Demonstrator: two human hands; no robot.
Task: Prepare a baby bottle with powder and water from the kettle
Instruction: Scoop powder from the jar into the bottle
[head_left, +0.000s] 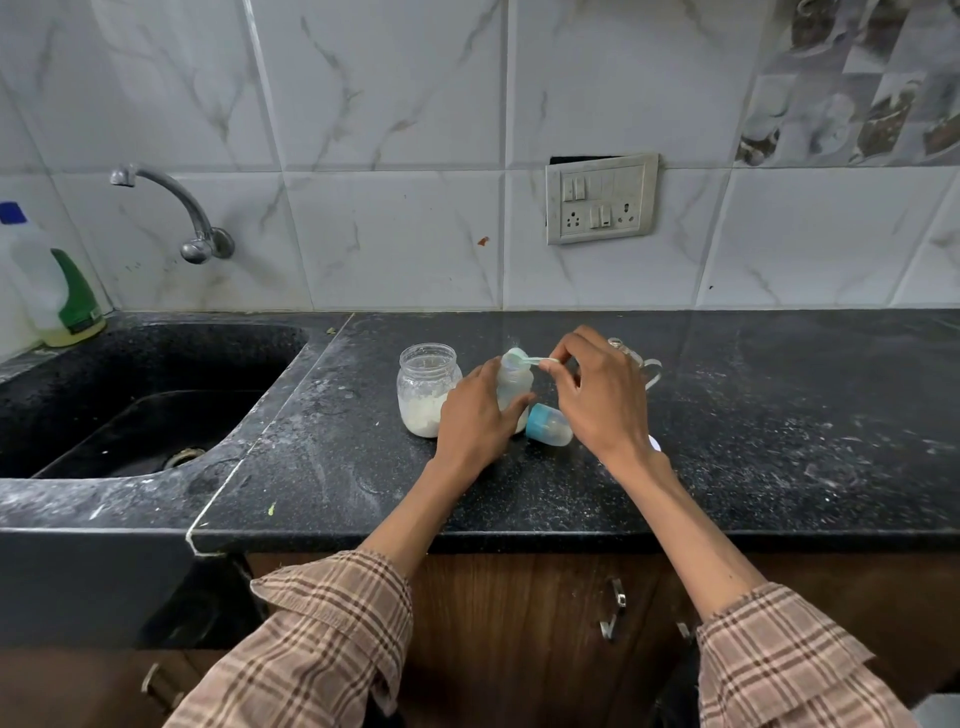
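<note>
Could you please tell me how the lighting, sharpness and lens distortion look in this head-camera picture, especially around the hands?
Head view: even, soft light with faint shadows; wide-angle bending curves the black speckled countertop edge and wall tiles; the left hand gripping the translucent baby bottle and the right hand pinching the pale green plastic scoop look fairly sharp; the checked sleeves are slightly soft.

Location type: domestic kitchen. Indicators: black speckled stone tabletop (727, 415) with an inset sink (130, 405); wall-mounted metal tap (176, 208); marbled white wall tiles (395, 104); switch-and-socket plate (601, 198); detergent bottle (67, 296) beside the sink; wooden cabinet doors (519, 623) with metal handles below.
</note>
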